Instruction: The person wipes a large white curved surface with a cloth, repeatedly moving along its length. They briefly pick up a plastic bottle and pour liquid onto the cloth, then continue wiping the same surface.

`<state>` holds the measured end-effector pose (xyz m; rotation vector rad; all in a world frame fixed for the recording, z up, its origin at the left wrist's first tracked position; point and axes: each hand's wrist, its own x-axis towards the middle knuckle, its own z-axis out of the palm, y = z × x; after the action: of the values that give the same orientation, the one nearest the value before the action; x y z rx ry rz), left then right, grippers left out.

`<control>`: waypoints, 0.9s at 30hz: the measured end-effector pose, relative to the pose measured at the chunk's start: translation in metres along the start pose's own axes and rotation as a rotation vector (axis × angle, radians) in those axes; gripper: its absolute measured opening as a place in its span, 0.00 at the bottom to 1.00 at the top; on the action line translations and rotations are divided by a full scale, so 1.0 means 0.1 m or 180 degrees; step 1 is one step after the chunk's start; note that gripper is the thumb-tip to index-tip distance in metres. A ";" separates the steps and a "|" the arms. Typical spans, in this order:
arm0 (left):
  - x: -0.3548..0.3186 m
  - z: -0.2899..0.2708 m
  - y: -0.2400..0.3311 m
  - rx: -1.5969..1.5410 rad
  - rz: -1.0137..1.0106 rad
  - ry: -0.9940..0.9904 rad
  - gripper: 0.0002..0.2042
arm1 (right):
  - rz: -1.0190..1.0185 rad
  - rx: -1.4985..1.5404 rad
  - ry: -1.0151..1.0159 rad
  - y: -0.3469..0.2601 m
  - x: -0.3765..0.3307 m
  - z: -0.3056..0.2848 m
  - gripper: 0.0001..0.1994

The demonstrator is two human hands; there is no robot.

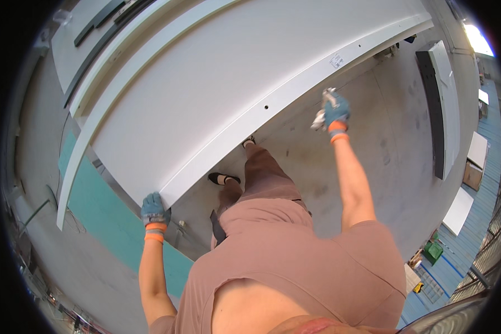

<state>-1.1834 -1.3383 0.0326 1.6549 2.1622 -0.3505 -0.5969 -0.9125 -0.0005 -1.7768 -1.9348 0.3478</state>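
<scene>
A large white panel (pixel 206 83) with a raised edge strip lies in front of me, tilted across the view. My left hand (pixel 156 210), in a blue-grey glove with an orange cuff, rests on the panel's near left corner, its fingers wrapped over the edge. Out to the right, beyond the panel's long edge, my right hand (pixel 336 110) wears the same kind of glove. It is closed around a crumpled whitish cloth (pixel 319 119), which hangs below the fingers and pokes out above. A small label (pixel 336 60) and dark holes show on the edge strip.
Long white curved-looking strips (pixel 108 106) and dark bars (pixel 99 22) lie at the panel's far left. Below them is a green surface (pixel 103 209). At right, a white-and-black panel stack (pixel 441 106) stands on the grey floor, with a blue slatted surface (pixel 476 195) beyond.
</scene>
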 end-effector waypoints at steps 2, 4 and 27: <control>-0.02 -0.13 -0.03 -0.0113 -0.0067 -0.0239 0.36 | -0.1061 0.0307 0.0008 -0.39 -0.27 0.10 0.12; -0.03 -0.45 -0.05 -0.0259 0.0043 -0.0286 0.35 | -0.1966 0.0544 -0.0076 -1.09 -0.46 -0.03 0.13; -0.03 -1.31 -0.33 -0.1485 -0.0868 -0.2030 0.28 | 0.2807 -0.1979 -0.1361 2.09 1.54 -0.88 0.16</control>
<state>-1.2351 -1.2942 0.1498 0.8439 1.7889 -0.3538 -0.3779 -0.7474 -0.0017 -3.1596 -1.4569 0.4687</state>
